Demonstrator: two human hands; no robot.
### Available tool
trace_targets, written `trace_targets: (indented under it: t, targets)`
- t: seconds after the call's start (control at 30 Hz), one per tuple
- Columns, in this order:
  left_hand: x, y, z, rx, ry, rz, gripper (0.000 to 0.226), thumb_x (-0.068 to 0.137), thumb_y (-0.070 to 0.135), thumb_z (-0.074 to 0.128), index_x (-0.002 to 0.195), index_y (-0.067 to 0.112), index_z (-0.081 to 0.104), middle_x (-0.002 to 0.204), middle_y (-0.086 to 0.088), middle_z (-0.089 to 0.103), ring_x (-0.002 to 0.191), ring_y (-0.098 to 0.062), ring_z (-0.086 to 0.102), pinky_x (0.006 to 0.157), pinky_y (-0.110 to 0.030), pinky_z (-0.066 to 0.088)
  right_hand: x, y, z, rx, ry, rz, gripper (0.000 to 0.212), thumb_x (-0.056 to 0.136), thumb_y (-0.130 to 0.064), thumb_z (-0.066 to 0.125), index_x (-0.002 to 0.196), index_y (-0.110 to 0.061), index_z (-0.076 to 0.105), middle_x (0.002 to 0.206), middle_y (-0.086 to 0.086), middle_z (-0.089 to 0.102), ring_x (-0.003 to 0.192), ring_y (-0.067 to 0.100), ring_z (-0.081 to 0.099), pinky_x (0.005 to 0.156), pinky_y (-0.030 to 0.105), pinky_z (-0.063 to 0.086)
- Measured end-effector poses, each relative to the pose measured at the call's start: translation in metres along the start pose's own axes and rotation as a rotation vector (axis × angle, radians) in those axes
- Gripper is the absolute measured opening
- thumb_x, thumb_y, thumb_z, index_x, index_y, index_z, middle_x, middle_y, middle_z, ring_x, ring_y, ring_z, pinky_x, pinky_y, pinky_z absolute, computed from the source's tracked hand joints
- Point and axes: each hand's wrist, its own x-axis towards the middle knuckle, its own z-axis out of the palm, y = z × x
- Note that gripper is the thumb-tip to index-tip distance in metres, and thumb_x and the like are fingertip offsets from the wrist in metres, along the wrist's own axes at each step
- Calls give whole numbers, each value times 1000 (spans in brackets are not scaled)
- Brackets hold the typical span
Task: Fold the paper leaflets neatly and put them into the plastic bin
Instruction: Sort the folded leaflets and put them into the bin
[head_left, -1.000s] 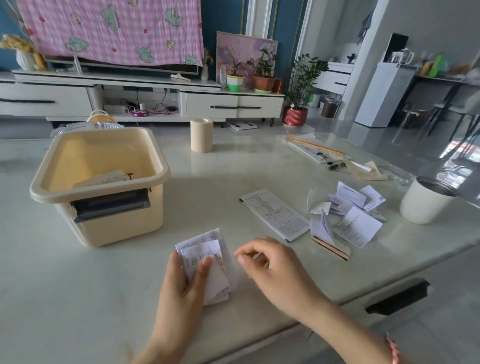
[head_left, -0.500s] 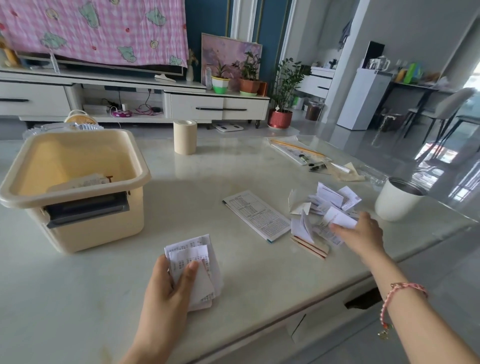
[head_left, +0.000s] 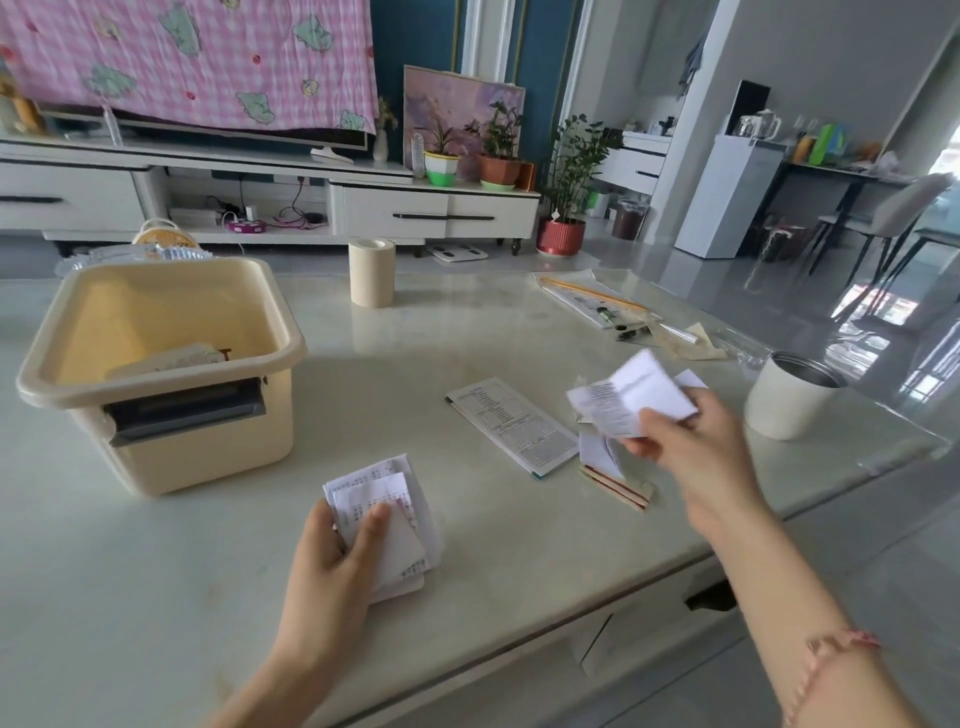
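My left hand (head_left: 340, 558) holds a small stack of folded white leaflets (head_left: 387, 514) against the table near its front edge, thumb on top. Raised above the loose pile, my right hand (head_left: 685, 441) pinches a white folded leaflet (head_left: 631, 397). The remaining loose leaflets (head_left: 602, 454) lie under that hand. A long printed leaflet (head_left: 511, 423) lies flat in the middle of the table. The cream plastic bin (head_left: 156, 447) stands at the left with folded paper (head_left: 166, 358) inside.
A white cup (head_left: 789, 395) stands at the right, close to the pile. A beige roll (head_left: 371, 273) stands at the back of the table. Pens and a clear packet (head_left: 597, 301) lie at the back right. The table's front edge (head_left: 571, 597) runs diagonally below my hands.
My right hand went from beside the stack out to the loose pile, took one leaflet and lifted it. The left hand kept its hold on the stack.
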Motion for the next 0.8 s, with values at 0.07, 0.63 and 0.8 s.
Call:
trace_targets:
  t: [0.07, 0.63, 0.8]
  targets:
    - [0, 0, -1, 14, 18, -13, 6, 93, 13, 53, 96, 15, 58, 85, -8, 66, 66, -8, 63, 50, -20, 51, -27, -1, 30, 55, -194, 62, 19, 84, 11, 54, 82, -8, 54, 77, 8, 58, 50, 7, 54, 52, 15, 48]
    - [-9, 7, -2, 25, -13, 45, 40, 91, -11, 43, 101, 27, 48, 88, -8, 64, 60, -15, 67, 49, -24, 52, -98, 15, 120, -73, -528, 141, 43, 65, -35, 45, 71, 7, 47, 69, 6, 46, 66, 15, 43, 65, 31, 34]
    - [-9, 11, 0, 41, 9, 77, 25, 91, -9, 45, 91, 15, 50, 81, -11, 61, 53, 0, 60, 43, -13, 45, -107, 22, 121, -214, -515, -102, 7, 85, -16, 58, 85, -11, 63, 79, 3, 65, 70, 12, 57, 67, 31, 47]
